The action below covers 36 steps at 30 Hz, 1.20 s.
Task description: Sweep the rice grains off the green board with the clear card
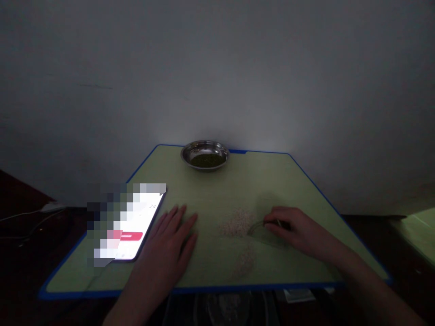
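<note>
My left hand [173,242] lies flat on the pale green tabletop, fingers spread, right beside a lit phone or tablet. Over to the right, my right hand [283,222] is closed, with thumb and fingers pinching a thin, see-through thing with a curved edge [257,226]; its exact kind is too dim and blurred to make out. That edge reaches the right side of a loose heap of small pale grains [237,222]. A thinner scatter of the same grains [245,261] lies nearer the front edge.
A shiny metal bowl [205,143] with dark green grains [208,160] inside stands at the back of the blue-edged table [272,181], close to the wall. The glowing device [142,222], partly blurred out, rests at the left. White cables [32,215] run beyond the table's left side.
</note>
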Available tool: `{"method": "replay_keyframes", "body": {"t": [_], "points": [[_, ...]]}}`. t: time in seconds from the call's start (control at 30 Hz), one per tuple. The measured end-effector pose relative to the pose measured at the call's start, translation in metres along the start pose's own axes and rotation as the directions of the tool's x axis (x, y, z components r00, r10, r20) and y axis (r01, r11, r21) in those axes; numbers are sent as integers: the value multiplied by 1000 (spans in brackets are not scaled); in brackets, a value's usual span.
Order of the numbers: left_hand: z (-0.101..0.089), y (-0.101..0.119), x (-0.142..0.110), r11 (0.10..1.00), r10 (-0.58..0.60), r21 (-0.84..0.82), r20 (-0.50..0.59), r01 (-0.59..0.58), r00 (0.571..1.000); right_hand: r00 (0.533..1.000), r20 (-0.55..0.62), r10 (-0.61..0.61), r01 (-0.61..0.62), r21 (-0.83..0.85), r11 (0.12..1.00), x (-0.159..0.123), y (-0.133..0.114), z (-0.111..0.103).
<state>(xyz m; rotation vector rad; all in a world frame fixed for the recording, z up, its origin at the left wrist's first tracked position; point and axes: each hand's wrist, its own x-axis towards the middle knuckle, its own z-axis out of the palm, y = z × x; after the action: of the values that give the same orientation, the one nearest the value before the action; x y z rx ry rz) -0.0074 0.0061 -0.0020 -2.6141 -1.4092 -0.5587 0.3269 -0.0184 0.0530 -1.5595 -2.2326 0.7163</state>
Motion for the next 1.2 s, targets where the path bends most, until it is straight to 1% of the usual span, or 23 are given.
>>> {"method": "replay_keyframes", "body": {"t": [0.1, 0.23, 0.53, 0.87, 1.07, 1.2], "points": [[3, -1, -1, 1000, -11, -10, -16, 11, 1000, 1000, 0, -25, 25, 0, 1000, 4, -3, 3], [5, -2, -2, 1000, -14, -19, -10, 14, 1000, 999, 0, -51, 51, 7, 999, 8, -8, 9], [5, -2, -3, 999, -37, -35, -14, 36, 999, 996, 39, -77, 75, 58, 996, 16, -29, 22], [0, -2, -1, 1000, 7, -16, 5, -6, 1000, 992, 76, -98, 92, 80, 993, 11, -38, 30], [-1, -3, -2, 999, -12, -42, -3, 12, 1000, 993, 67, -101, 98, 44, 994, 6, -39, 35], [0, -3, -2, 999, 0, -33, 4, 0, 1000, 992, 77, -100, 97, 41, 994, 6, -41, 38]]}}
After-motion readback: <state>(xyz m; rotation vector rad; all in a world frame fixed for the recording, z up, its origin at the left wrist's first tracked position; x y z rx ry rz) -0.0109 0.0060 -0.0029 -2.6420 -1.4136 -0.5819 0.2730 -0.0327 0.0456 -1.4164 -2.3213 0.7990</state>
